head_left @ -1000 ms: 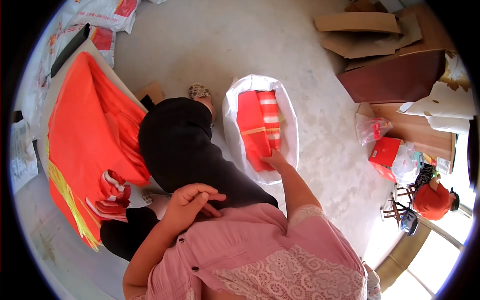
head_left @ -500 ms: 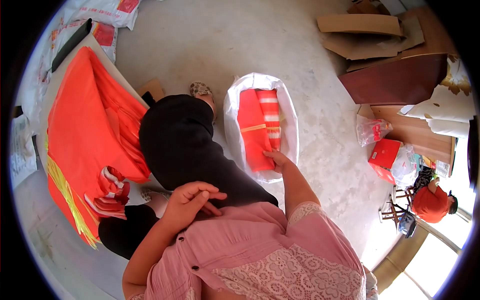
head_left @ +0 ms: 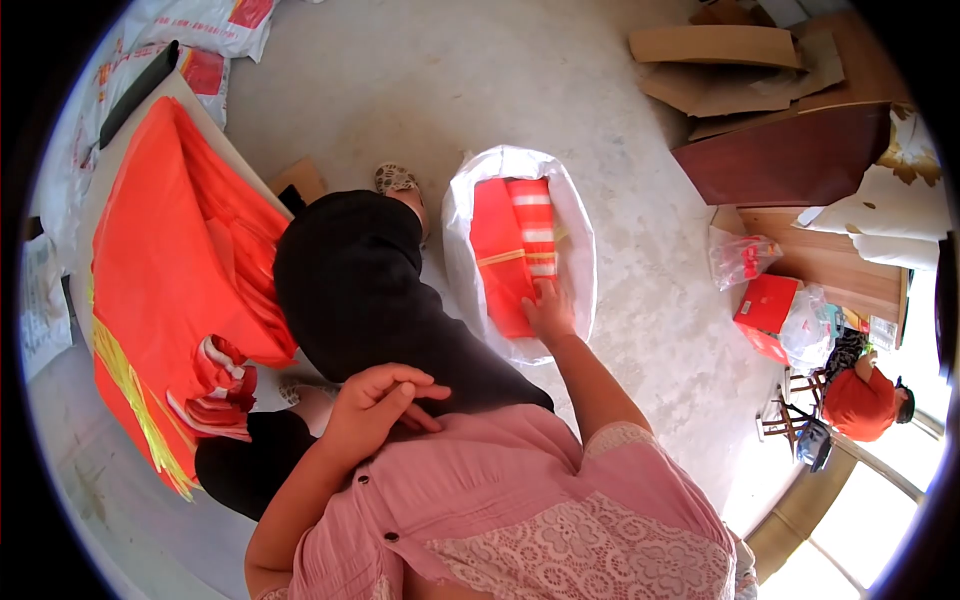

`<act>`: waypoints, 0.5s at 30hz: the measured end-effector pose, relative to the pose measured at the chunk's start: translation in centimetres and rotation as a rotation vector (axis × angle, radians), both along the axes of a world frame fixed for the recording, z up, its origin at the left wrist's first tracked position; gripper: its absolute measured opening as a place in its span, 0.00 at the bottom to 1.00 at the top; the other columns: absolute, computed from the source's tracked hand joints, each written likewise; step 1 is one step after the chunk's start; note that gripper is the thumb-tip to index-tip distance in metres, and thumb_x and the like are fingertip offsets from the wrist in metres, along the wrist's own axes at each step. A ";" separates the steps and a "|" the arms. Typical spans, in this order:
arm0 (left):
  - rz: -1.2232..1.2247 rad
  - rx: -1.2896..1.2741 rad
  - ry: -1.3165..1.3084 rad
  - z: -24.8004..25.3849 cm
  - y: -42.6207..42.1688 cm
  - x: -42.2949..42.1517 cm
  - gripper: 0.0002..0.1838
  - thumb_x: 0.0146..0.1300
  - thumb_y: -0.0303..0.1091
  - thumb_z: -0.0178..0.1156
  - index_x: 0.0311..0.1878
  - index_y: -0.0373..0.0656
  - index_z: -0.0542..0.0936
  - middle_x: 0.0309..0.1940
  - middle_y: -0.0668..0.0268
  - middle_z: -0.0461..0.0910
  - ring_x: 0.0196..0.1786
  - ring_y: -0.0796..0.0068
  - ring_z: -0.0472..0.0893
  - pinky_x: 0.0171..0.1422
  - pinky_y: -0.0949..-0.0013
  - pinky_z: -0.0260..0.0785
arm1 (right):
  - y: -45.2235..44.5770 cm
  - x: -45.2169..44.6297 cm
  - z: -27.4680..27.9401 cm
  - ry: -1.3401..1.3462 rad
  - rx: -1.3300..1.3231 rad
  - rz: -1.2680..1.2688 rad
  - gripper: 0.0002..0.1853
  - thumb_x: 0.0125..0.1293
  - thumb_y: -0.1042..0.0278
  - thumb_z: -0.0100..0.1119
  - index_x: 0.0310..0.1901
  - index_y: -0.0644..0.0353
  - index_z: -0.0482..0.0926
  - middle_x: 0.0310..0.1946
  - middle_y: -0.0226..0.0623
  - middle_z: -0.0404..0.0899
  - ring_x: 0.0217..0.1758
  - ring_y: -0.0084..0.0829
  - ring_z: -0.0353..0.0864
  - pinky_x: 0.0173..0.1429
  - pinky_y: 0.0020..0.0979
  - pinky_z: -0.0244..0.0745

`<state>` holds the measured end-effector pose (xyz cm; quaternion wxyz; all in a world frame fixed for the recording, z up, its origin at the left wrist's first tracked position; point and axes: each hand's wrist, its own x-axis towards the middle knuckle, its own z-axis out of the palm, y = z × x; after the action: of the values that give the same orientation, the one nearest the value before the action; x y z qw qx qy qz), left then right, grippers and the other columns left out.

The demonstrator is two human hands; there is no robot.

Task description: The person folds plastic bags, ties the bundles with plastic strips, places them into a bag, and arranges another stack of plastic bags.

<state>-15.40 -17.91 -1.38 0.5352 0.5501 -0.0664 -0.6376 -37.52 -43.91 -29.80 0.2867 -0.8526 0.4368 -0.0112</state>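
My right hand point(head_left: 549, 312) reaches into a white woven sack point(head_left: 463, 235), its fingers stretched out against the lower end of a red-and-white striped bundle point(head_left: 536, 222). Beside that bundle lies a folded red cloth bundle point(head_left: 497, 218) with a yellow band across it. The hand covers the bottom of the striped one. My left hand point(head_left: 378, 402) rests by my lap, fingers loosely bent and apart, with nothing in it. To the left, a large pile of red cloth point(head_left: 175, 270) lies beside my legs, with yellow strips point(head_left: 135, 395) and a crumpled red-and-white piece point(head_left: 218, 390) on it.
Flattened cardboard point(head_left: 715, 75) and a dark red wooden panel point(head_left: 785, 150) stand at upper right. Farther right are a red box point(head_left: 767, 303), plastic bags point(head_left: 808, 335) and a seated person point(head_left: 862, 400) in red. Printed white sacks point(head_left: 200, 30) lie at upper left.
My right hand has shifted from the lower edge of the red bundle slightly up and right onto the striped bundle. My left hand stays put.
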 end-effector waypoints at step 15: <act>0.006 0.003 -0.007 0.0 0.1 0.0 0.13 0.84 0.30 0.49 0.61 0.37 0.79 0.57 0.52 0.88 0.44 0.62 0.92 0.48 0.67 0.85 | 1.8 1.1 6.9 0.224 0.280 0.703 0.13 0.70 0.59 0.61 0.51 0.55 0.84 0.47 0.45 0.85 0.53 0.51 0.85 0.56 0.49 0.80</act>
<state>-15.41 -17.86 -1.37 0.5360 0.5534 -0.0654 -0.6342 -36.40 -42.07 -22.91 0.3371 -0.8989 0.1441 0.2402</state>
